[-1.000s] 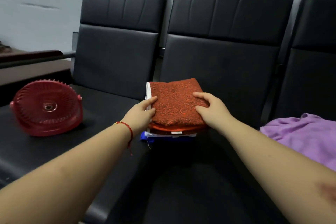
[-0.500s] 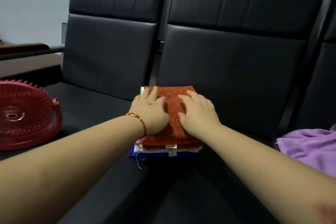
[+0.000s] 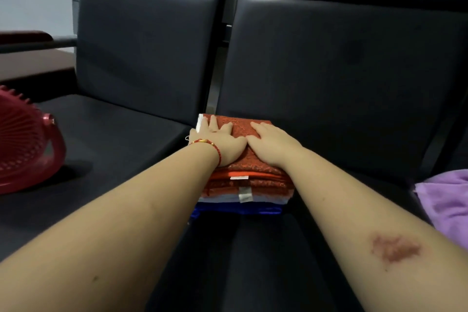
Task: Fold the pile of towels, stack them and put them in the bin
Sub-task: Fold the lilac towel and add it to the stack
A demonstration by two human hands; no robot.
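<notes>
A stack of folded towels (image 3: 247, 185) sits on the black seat, where two seat cushions meet. Its top towel is rust-orange (image 3: 241, 128); orange, white and blue layers show at the near edge. My left hand (image 3: 222, 140) lies flat on the left half of the top towel, fingers straight and spread. My right hand (image 3: 272, 144) presses flat on the right half, beside the left hand. A loose purple towel (image 3: 445, 200) lies unfolded on the seat at the far right. A red basket (image 3: 24, 144) lies tipped on its side at the left edge.
Black padded backrests (image 3: 342, 66) rise just behind the stack. A dark wooden surface (image 3: 30, 63) and a metal armrest bar stand at the far left. Black seat cushion (image 3: 114, 139) stretches between the basket and the stack.
Both hands moved from gripping the stack's sides onto its top and now press down flat. The view has shifted closer and to the left.
</notes>
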